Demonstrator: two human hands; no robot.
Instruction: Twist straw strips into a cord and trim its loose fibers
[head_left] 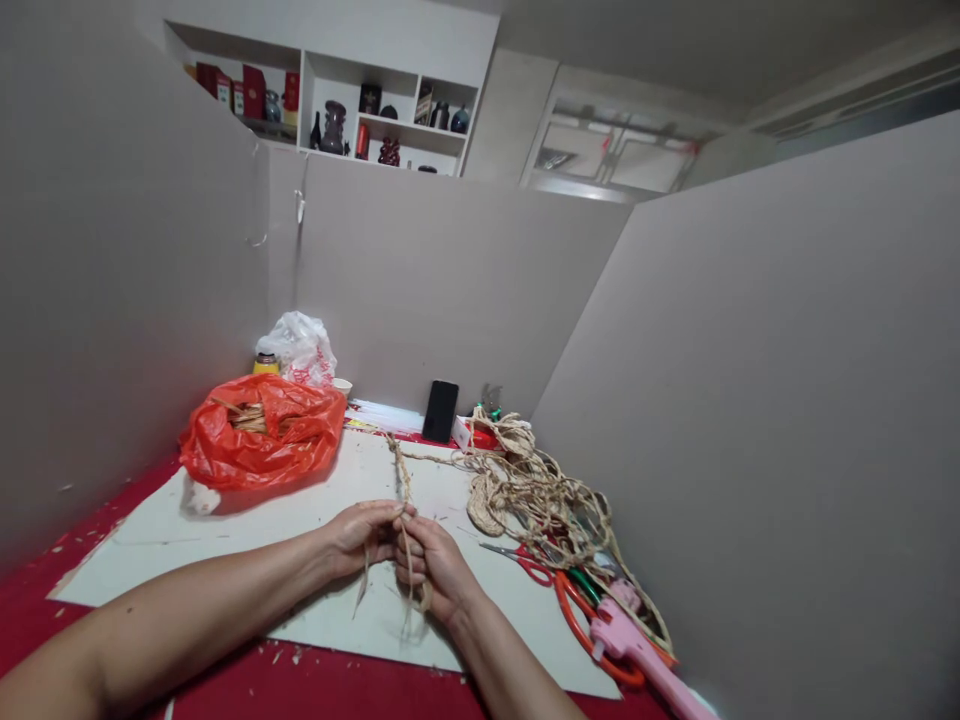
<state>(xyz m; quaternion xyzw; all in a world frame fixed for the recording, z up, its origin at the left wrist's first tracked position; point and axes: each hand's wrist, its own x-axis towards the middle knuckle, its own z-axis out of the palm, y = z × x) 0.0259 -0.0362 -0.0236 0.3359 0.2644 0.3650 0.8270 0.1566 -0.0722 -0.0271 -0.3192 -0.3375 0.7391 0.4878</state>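
Bare forearms (217, 592); left hand (361, 538) and right hand (442, 572) pinch a rough fibre braid (402, 475).

Passage runs over the white board (367, 476) between red bag (262, 466) and braid (402, 478); rope heap (538, 488) blocks right.

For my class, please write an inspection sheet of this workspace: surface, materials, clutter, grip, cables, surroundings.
Surface: flat white board over a red covering, small pale scraps scattered.
Materials: tan plaited fibre strand; tangled tan braided rope heap.
Clutter: crumpled red plastic bag holding tan strips, red-handled metal scissors, pink plastic glue gun, black rectangular phone.
Grip: bare left hand and bare right hand both on the strand.
Cables: nothing seen for certain.
Surroundings: grey partitions, white open shelving beyond.
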